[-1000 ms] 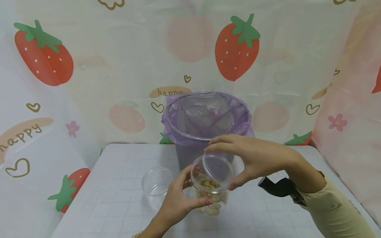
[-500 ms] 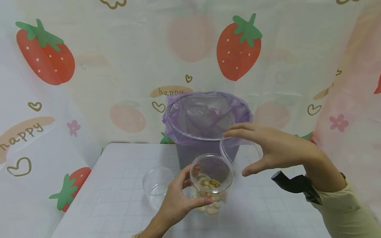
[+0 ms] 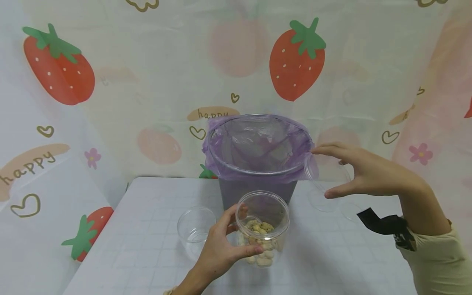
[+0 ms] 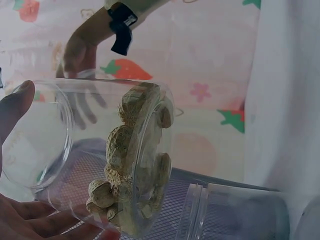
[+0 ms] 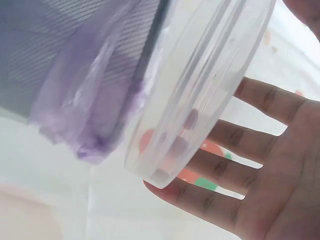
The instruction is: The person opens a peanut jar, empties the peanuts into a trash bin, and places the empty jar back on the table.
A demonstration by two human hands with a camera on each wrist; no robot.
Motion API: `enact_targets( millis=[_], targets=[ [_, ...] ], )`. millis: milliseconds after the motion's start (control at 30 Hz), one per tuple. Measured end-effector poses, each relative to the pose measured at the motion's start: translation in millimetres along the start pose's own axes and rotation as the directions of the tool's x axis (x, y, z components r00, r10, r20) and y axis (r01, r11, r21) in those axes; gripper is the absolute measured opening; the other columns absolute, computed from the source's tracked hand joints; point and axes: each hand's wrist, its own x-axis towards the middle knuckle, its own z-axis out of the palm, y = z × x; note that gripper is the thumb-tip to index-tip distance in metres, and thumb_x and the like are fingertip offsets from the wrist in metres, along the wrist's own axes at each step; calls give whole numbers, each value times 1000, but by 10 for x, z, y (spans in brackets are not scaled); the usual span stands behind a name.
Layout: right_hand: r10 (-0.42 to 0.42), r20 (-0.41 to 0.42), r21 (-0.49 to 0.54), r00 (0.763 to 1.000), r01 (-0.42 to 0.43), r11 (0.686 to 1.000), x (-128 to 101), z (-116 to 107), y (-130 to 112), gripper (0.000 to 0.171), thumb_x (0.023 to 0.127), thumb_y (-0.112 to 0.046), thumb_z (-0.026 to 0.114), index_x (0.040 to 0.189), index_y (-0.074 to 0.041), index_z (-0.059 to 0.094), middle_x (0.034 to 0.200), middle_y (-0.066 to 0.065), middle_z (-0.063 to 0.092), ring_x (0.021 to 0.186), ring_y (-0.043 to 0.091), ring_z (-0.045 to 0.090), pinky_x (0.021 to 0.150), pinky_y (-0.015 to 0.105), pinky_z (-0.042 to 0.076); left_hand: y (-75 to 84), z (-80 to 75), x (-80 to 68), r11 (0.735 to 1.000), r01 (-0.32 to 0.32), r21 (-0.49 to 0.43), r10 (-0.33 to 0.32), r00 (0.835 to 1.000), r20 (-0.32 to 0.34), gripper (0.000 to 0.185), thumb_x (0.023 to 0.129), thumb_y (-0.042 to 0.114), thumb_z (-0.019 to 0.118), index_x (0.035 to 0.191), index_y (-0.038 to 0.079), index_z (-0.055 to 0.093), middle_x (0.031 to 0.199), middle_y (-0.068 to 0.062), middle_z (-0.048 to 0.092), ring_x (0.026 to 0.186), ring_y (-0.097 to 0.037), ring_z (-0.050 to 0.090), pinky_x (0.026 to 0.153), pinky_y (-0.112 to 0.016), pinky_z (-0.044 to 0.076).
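Note:
My left hand (image 3: 223, 248) grips a clear plastic jar (image 3: 277, 217) from its left side, thumb across the front. The jar is uncovered and leans so that its round mouth faces the head camera. Unshelled peanuts (image 3: 262, 244) lie in its bottom; in the left wrist view the peanuts (image 4: 120, 145) bunch against the base. Up and to the right, my right hand (image 3: 372, 172) holds a clear round lid (image 3: 332, 170) by its edge between fingers and thumb. The right wrist view shows the lid (image 5: 210, 85) tilted, fingertips along its rim.
A second clear jar (image 3: 196, 229) stands open left of my left hand. Behind the jars is a grey mesh bin (image 3: 241, 190) lined with a purple plastic bag (image 3: 221, 166). Faint clear round outlines show on the white table (image 3: 147, 229) below the lid.
My right hand has lifted the lid off the jar's mouth and carried it right and upward, beside the bin. The left hand and jar have stayed nearly still.

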Motion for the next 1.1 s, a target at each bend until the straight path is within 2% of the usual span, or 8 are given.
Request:
enact_targets(
  millis=[67, 133, 267, 367, 567, 867, 1100],
  targets=[
    [27, 2, 13, 1000, -27, 1000, -31, 20, 75, 85, 73, -38, 85, 144, -15, 45, 143, 4, 49, 128, 21, 44, 93, 47, 48, 1, 0, 0, 1000, 0, 0, 0, 1000, 1, 85, 68, 24, 89, 141, 26, 45, 141, -3, 56, 124, -24, 57, 98, -33, 51],
    [70, 17, 45, 997, -71, 996, -64, 47, 143, 84, 74, -37, 85, 143, -14, 44, 143, 6, 49, 128, 27, 46, 91, 53, 49, 1, 0, 0, 1000, 0, 0, 0, 1000, 1, 85, 68, 24, 89, 141, 25, 45, 141, -3, 56, 125, -25, 57, 98, -33, 51],
    [147, 35, 94, 988, -150, 984, -140, 119, 291, 81, 75, -34, 84, 143, -13, 44, 141, 10, 49, 124, 36, 50, 89, 61, 50, 1, 2, 1, 1000, -5, -1, 5, 1000, 2, 86, 68, 23, 89, 142, 18, 45, 142, -6, 55, 125, -25, 56, 98, -35, 51],
    [183, 38, 121, 982, -187, 975, -192, 187, 414, 80, 76, -33, 83, 143, -12, 44, 141, 10, 50, 122, 36, 50, 91, 62, 49, 0, 5, 2, 1000, -9, 1, 9, 1000, 3, 87, 69, 22, 89, 143, 13, 44, 142, -7, 55, 126, -25, 56, 99, -36, 51],
    [259, 42, 174, 965, -262, 949, -264, 380, 672, 77, 79, -33, 82, 143, -10, 44, 143, 14, 49, 124, 36, 48, 94, 60, 48, -18, 15, 6, 1000, -7, 15, 7, 1000, 10, 89, 69, 26, 89, 144, 12, 43, 143, -8, 53, 127, -26, 55, 99, -35, 50],
    [364, 63, 181, 929, -370, 911, -338, 678, 934, 83, 79, -40, 80, 145, -6, 40, 146, 23, 42, 127, 48, 43, 92, 64, 46, -27, 28, 8, 1000, -9, 12, 9, 1000, 10, 88, 68, 26, 89, 143, 15, 43, 143, -7, 54, 126, -28, 55, 99, -34, 50],
    [411, 69, 144, 909, -417, 897, -359, 958, 1078, 86, 78, -46, 79, 142, -2, 42, 143, 29, 44, 123, 53, 47, 92, 65, 45, -3, 33, 2, 1000, 15, 10, -15, 1000, 8, 88, 68, 25, 89, 143, 14, 44, 143, -5, 54, 128, -23, 55, 99, -34, 49]
  ],
)
